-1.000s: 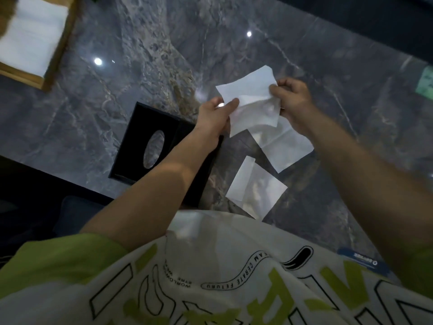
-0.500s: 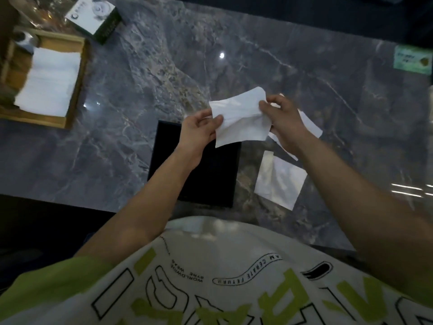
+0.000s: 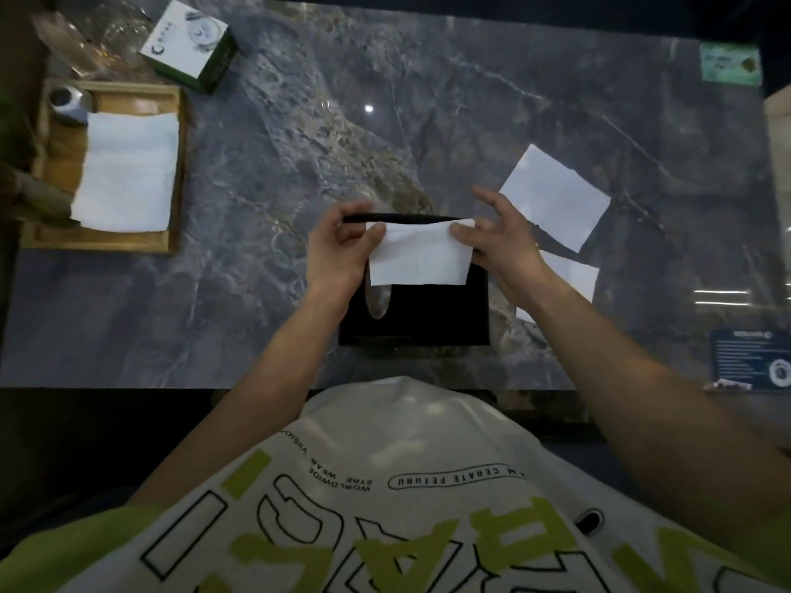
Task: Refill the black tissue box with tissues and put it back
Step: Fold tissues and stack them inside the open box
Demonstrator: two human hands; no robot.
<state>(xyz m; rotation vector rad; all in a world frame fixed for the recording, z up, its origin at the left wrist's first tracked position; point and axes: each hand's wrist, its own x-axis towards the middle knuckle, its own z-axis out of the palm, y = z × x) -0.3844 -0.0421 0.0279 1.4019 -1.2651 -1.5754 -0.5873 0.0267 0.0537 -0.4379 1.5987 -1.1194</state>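
Note:
The black tissue box (image 3: 436,312) lies on the grey marble table (image 3: 265,173) right in front of me, its oval opening partly showing on the left. Above it I hold a white tissue (image 3: 417,256) stretched flat between both hands. My left hand (image 3: 340,250) pinches its left top corner. My right hand (image 3: 498,241) pinches the right top corner with thumb and forefinger, the other fingers spread. Two more white tissues lie on the table to the right, one far (image 3: 556,196) and one near (image 3: 573,276), the near one partly hidden by my right arm.
A wooden tray (image 3: 177,164) at the far left holds a stack of white tissues (image 3: 126,171) and a metal object. Behind it stand a green-and-white carton (image 3: 190,44) and clear glassware. A dark card (image 3: 749,361) lies at the right table edge, a green label (image 3: 730,64) at the far right.
Both hands have brought the tissue down and toward me, over the black box, and spread it flat. The view has shifted, so the box now lies centred under the hands.

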